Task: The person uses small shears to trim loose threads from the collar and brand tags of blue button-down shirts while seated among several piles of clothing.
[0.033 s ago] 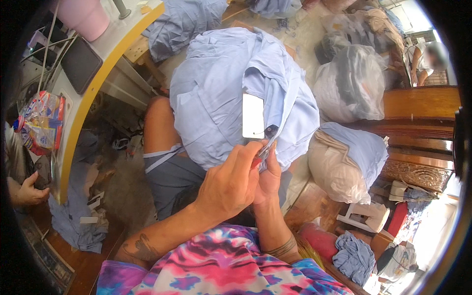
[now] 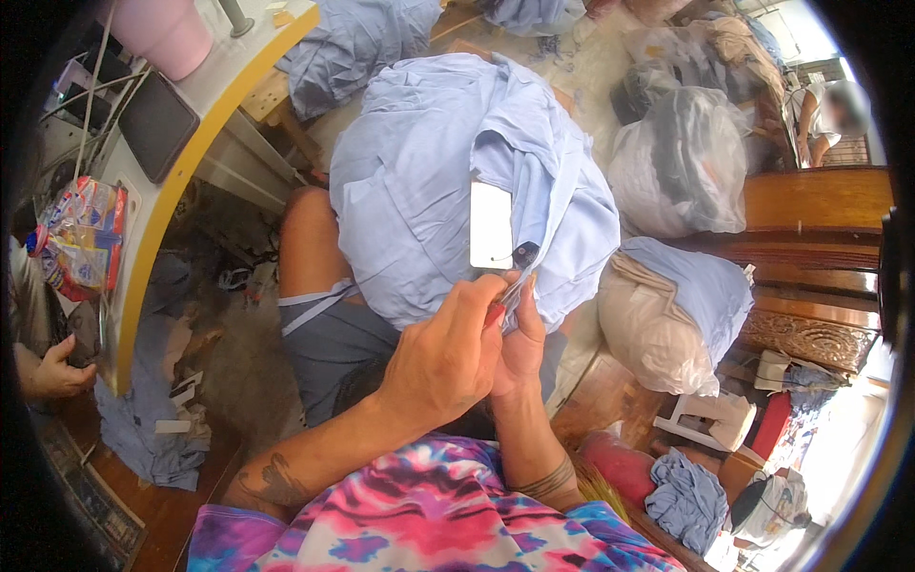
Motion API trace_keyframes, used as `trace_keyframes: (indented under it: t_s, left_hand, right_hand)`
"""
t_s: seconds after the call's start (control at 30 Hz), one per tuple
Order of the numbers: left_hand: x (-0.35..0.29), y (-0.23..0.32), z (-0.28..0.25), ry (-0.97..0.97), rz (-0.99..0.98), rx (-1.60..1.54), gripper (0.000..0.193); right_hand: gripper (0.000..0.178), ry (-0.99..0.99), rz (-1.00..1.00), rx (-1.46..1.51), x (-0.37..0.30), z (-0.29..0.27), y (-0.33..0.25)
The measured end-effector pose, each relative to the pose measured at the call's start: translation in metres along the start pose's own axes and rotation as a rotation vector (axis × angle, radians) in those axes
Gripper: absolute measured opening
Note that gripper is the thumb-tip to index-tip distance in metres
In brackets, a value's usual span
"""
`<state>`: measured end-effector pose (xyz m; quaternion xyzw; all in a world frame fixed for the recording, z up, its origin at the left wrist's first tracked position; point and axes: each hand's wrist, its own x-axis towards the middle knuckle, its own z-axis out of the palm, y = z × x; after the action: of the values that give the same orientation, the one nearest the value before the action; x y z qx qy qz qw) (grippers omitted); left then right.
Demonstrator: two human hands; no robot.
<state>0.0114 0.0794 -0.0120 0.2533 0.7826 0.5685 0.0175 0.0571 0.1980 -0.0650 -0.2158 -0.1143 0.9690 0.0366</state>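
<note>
A bundle of light blue fabric (image 2: 419, 181) is seen resting on the lap, over the bare knee and the grey shorts (image 2: 329, 338), in the middle of the view. Against its front a white rectangular tag (image 2: 491, 224) is held upright, with a small dark piece at its lower right corner. The left hand (image 2: 443, 357) is raised from below with its fingers curled and closed at the lower edge of the tag, where the fabric edge is pinched. The right hand (image 2: 519, 348) is pressed close beside the left, touching it, its fingertips closed on the same fabric edge just under the tag; a small red item is glimpsed between the two hands, though what it is cannot be told. To the left, a yellow-edged table (image 2: 181, 181) is seen with a pink pot (image 2: 172, 33) and a dark tablet (image 2: 157, 119) on it. At the far left another person's hand (image 2: 52, 372) is visible. To the right, a clear plastic bag (image 2: 677, 162) stuffed with cloth is set near wooden boards
</note>
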Motion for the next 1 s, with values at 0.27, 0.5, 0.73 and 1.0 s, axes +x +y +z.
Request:
trace_keyframes:
  t_s: [0.27,0.5,0.73,1.0]
  left_hand:
    - [0.012,0.016,-0.012,-0.096,-0.272,-0.178,0.026]
    - [0.023,0.022,-0.009,-0.064,-0.26,-0.035,0.027]
    - [0.023,0.019,-0.012,-0.038,-0.259,-0.013,0.031]
    - [0.025,0.015,-0.011,-0.02,-0.118,0.059,0.036]
  right_hand:
    - [0.032,0.076,-0.034,-0.134,0.001,0.026,0.004]
    - [0.031,0.221,-0.182,-0.296,0.0,0.032,0.017]
    - [0.034,0.248,-0.196,-0.269,0.001,0.035,0.026]
    - [0.034,0.3,-0.372,-0.381,0.001,0.046,0.032]
